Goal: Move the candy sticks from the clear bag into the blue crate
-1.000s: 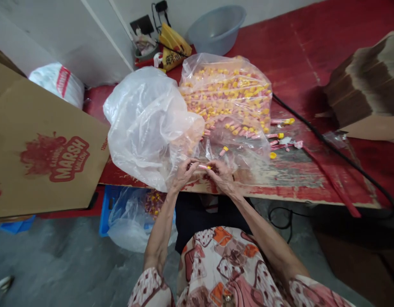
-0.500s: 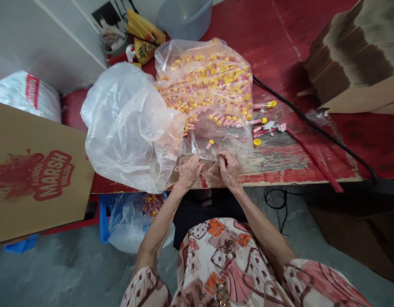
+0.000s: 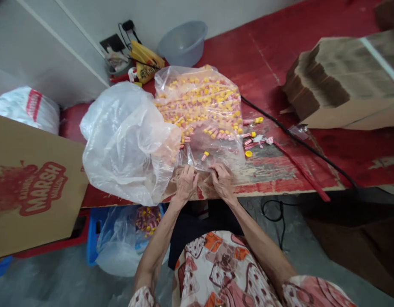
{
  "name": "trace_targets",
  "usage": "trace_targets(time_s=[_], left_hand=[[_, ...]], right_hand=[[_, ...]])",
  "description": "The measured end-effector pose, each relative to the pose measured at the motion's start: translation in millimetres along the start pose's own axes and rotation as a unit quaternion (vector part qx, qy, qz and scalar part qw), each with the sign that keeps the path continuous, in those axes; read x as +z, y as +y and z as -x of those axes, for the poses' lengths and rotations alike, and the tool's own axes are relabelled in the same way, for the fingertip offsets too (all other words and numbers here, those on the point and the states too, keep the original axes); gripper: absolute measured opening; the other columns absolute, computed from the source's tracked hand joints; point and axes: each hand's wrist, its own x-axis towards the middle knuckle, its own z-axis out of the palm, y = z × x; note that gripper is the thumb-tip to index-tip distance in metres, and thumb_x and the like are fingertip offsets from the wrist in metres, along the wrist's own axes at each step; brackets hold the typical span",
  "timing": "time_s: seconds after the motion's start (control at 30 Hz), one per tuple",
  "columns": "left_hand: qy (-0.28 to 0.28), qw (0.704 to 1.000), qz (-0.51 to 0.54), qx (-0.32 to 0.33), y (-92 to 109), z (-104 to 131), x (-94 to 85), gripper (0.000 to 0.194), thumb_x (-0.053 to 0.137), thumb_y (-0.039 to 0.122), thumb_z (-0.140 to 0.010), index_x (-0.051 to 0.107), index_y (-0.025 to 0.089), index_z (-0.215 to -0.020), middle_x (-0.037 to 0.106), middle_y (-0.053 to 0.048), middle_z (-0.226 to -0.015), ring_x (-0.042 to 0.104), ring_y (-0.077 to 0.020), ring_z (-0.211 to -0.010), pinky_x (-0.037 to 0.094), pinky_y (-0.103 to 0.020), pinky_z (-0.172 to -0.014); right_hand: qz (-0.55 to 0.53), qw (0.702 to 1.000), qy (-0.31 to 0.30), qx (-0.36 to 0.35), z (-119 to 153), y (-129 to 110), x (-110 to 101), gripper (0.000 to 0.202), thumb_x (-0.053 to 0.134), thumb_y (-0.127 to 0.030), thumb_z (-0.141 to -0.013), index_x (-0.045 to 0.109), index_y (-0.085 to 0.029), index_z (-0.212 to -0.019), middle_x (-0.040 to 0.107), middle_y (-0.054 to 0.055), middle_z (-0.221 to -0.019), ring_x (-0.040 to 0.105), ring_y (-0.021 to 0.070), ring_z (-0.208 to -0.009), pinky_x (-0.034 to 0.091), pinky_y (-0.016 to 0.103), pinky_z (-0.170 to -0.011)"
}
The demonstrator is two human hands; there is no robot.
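A large clear plastic bag (image 3: 201, 98) full of small pink pieces with yellow caps lies on the red worktable (image 3: 264, 64). At its near edge, my left hand (image 3: 185, 183) has its fingers bent down on the plastic film. My right hand (image 3: 223, 181) is just to the right, fingers curled against the bag's edge, thumb and forefinger close together. What either hand pinches is too small to make out. One capped piece (image 3: 205, 155) lies by itself in the bag's flat near part, just beyond the hands. A crumpled whitish bag (image 3: 129, 140) rests at the left.
A printed cardboard box (image 3: 33, 183) stands at the left. Stacked flat cardboard (image 3: 347, 85) is at the right, with a black cable (image 3: 293, 136) and a red strip (image 3: 302, 170) before it. A grey-blue basin (image 3: 184, 42) sits behind. Below the table is a blue crate (image 3: 93, 234).
The view has shifted, so the table things appear lower and more of the wall shows. My left hand's fingers now reach further forward, flatter on the film. My right hand stays at the bag's edge.
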Motion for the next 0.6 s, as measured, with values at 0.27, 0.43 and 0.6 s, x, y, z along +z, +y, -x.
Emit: trace_targets(time_s=[0.27, 0.43, 0.6], left_hand=[[0.131, 0.991, 0.038, 0.016, 5, 4, 17.7, 0.030, 0.052, 0.011, -0.105, 0.067, 0.020, -0.129, 0.073, -0.011, -0.109, 0.073, -0.0249, -0.100, 0.059, -0.037, -0.091], [0.101, 0.991, 0.080, 0.043, 0, 8, 32.8, 0.027, 0.052, 0.008, -0.103, 0.067, 0.022, -0.121, 0.072, -0.006, -0.103, 0.073, -0.0213, -0.095, 0.059, -0.033, -0.088], [0.147, 0.985, 0.084, 0.040, 1, 8, 37.8, 0.029, 0.051, 0.006, -0.100, 0.068, 0.022, -0.117, 0.070, -0.006, -0.098, 0.072, -0.0216, -0.093, 0.058, -0.033, -0.084]], right_hand=[[0.016, 1.000, 0.005, -0.014, 1, 6, 1, 0.033, 0.047, -0.018, -0.104, 0.078, -0.023, -0.114, 0.079, 0.010, -0.112, 0.075, 0.0257, -0.106, 0.062, 0.040, -0.099], [0.064, 0.996, -0.027, -0.056, -29, 13, -2, 0.037, 0.044, -0.017, -0.105, 0.077, -0.022, -0.121, 0.079, 0.012, -0.117, 0.074, 0.0269, -0.112, 0.060, 0.042, -0.103], [0.187, 0.982, -0.039, -0.011, -100, 28, -5, 0.044, 0.045, -0.019, -0.105, 0.072, -0.017, -0.139, 0.078, 0.020, -0.128, 0.072, 0.0319, -0.111, 0.059, 0.046, -0.098]])
